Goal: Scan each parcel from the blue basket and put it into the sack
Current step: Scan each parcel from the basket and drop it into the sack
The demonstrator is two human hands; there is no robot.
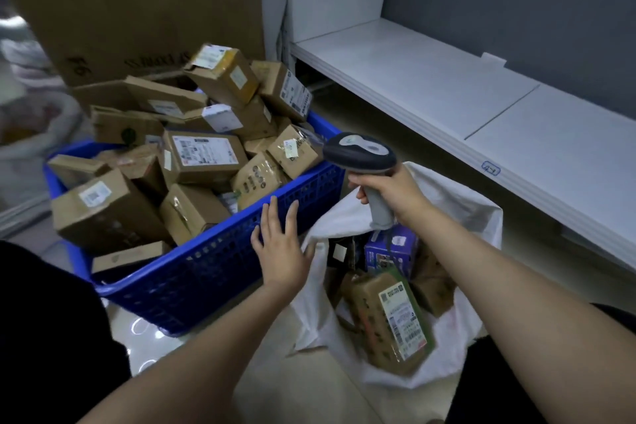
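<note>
At the far left the blue basket (213, 272) stands on the floor (309, 389), its perforated walls slanting across the view from near left to far right. It is heaped above the rim with brown cardboard parcels (203, 155) lying at all angles. Most carry white printed labels, some turned up and some sideways. Several at the back rise well clear of the rim and lean near a large carton (137, 3) that stands behind the basket and closes off that side.

The left hand (280, 244) is released, with fingers straight and slightly spread, and holds nothing. It lies over the basket's near right wall, fingertips up by the rim. Whether it touches the plastic cannot be told. Its thumb side is just beside the sack's folded edge.

The white sack (464, 213) stands open right beside the basket, mouth wide and upward, leaving free room above it. Inside, a long brown parcel (385, 323) lies with its long axis running from upper left to lower right and its white barcode label facing up. It has a green edge along one side and is a little blurred. Behind it sit a purple box (389, 251) and other brown parcels.

Above the sack's far side, the right hand (389, 193) is wrapped round the grey handle of a scanner (361, 155). The dark scanner head points left, toward the basket's right corner.

To the right a white shelf (413, 72) runs along the wall, its front edge near the sack.
</note>
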